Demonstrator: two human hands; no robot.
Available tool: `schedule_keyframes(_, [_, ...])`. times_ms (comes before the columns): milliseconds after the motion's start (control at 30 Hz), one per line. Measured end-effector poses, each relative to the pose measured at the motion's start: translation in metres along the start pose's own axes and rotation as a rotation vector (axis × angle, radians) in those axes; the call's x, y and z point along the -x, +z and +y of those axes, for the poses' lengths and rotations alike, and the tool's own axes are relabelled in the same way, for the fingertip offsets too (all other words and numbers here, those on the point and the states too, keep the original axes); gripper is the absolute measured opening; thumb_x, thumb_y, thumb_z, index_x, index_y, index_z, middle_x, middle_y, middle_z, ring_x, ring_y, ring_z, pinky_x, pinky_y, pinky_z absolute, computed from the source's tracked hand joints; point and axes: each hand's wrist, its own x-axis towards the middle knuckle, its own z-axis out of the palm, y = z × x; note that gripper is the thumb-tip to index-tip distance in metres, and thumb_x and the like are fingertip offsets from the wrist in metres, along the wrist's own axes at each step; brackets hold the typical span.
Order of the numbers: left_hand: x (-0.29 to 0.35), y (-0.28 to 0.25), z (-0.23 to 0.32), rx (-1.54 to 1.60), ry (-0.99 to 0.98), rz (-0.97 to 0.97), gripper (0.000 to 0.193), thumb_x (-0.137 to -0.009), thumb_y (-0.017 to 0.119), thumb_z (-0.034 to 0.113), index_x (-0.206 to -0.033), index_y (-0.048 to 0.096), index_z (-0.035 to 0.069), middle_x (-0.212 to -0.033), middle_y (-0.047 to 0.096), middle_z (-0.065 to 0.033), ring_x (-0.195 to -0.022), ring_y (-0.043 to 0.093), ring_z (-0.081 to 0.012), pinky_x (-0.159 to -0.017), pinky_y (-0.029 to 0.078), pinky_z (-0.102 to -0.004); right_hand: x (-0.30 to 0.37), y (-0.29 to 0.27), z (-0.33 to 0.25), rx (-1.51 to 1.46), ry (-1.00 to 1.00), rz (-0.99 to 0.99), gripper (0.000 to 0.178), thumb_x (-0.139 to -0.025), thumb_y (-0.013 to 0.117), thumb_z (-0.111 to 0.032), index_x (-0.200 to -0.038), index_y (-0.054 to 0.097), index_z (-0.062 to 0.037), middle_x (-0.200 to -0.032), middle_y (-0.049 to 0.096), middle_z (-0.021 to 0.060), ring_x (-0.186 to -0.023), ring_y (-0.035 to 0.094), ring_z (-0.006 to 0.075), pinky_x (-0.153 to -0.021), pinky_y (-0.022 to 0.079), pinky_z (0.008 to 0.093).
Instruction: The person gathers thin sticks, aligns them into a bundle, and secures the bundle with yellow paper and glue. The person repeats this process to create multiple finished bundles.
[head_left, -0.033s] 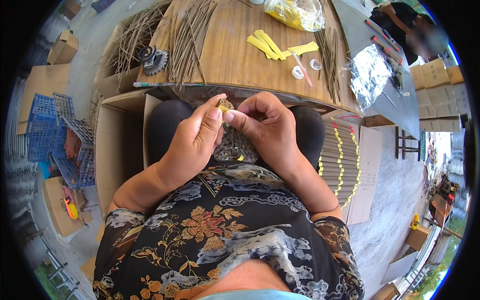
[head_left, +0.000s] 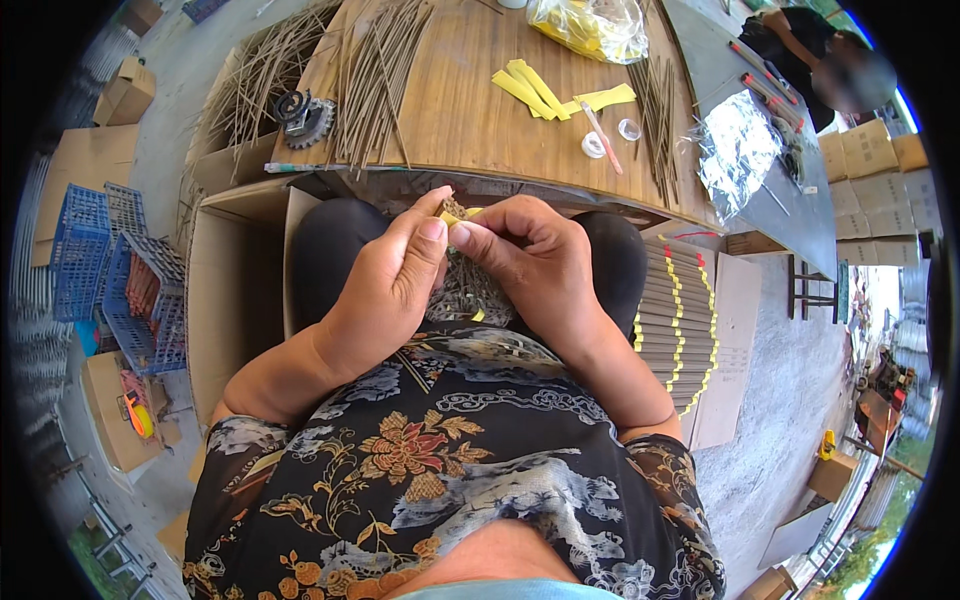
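Note:
My left hand (head_left: 384, 268) is closed around a bundle of thin brown sticks (head_left: 455, 208), whose ends show just above the fingers. A yellow paper strip (head_left: 447, 218) lies across the bundle beneath my thumbs. With thumb and fingertips, my right hand (head_left: 540, 258) pinches the strip on the bundle's right side. The lower length of the bundle is mostly hidden by my hands. Below them, a grey-brown patterned cloth or pile (head_left: 465, 290) shows between my knees, with a small yellow scrap (head_left: 478, 315) on it.
Ahead, a wooden table (head_left: 480, 130) bears loose sticks (head_left: 375, 80), yellow strips (head_left: 530, 88) and a plastic bag (head_left: 590, 28). An open cardboard box (head_left: 235, 290) stands left. Yellow-banded bundles (head_left: 680, 320) lie right. Another person (head_left: 800, 40) is at the far right.
The whole view has shifted very slightly. My hands keep nearly the same hold on the bundle and the yellow strip.

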Motion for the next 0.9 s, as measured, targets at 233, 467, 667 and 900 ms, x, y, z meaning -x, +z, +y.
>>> schedule_keyframes(233, [0.004, 0.007, -0.006, -0.077, 0.037, -0.021, 0.046, -0.095, 0.031, 0.03, -0.133, 0.029, 0.003, -0.071, 0.043, 0.0018, -0.061, 0.038, -0.0029, -0.051, 0.033, -0.0155, 0.009, -0.009, -0.004, 0.01, 0.064, -0.094, 0.019, -0.079, 0.063, -0.018, -0.082, 0.061, 0.0009, -0.07, 0.055, 0.0098, -0.064, 0.052, 0.0172, -0.06, 0.043, 0.0284])
schedule_keyframes(467, [0.004, 0.004, -0.001, 0.074, 0.018, -0.2, 0.049, -0.095, 0.03, 0.032, -0.135, 0.025, 0.003, -0.07, 0.041, 0.0019, -0.058, 0.036, -0.0039, -0.05, 0.033, -0.016, 0.011, -0.015, 0.011, -0.396, 0.136, -0.305, 0.02, -0.084, 0.058, -0.016, -0.09, 0.056, 0.0029, -0.079, 0.056, 0.0061, -0.073, 0.057, 0.014, -0.067, 0.045, 0.0255])
schedule_keyframes(667, [0.002, 0.004, -0.005, 0.349, -0.013, -0.391, 0.055, -0.095, 0.031, 0.034, -0.138, 0.013, 0.006, -0.078, 0.043, 0.0, -0.056, 0.037, -0.0042, -0.047, 0.033, -0.0161, 0.012, -0.019, 0.016, -0.738, 0.138, -0.417, 0.018, -0.083, 0.058, -0.008, -0.097, 0.054, 0.0038, -0.093, 0.054, 0.007, -0.081, 0.058, 0.0152, -0.075, 0.046, 0.0259])
schedule_keyframes(900, [0.002, 0.003, -0.005, 0.484, -0.13, -0.424, 0.071, -0.092, 0.038, 0.035, -0.138, -0.01, 0.01, -0.09, 0.044, -0.0027, -0.056, 0.039, -0.0057, -0.044, 0.034, -0.0164, 0.014, -0.018, 0.03, -0.67, 0.027, -0.4, 0.021, -0.079, 0.063, -0.006, -0.095, 0.054, 0.0029, -0.095, 0.052, 0.0054, -0.087, 0.051, 0.0116, -0.076, 0.042, 0.0239])
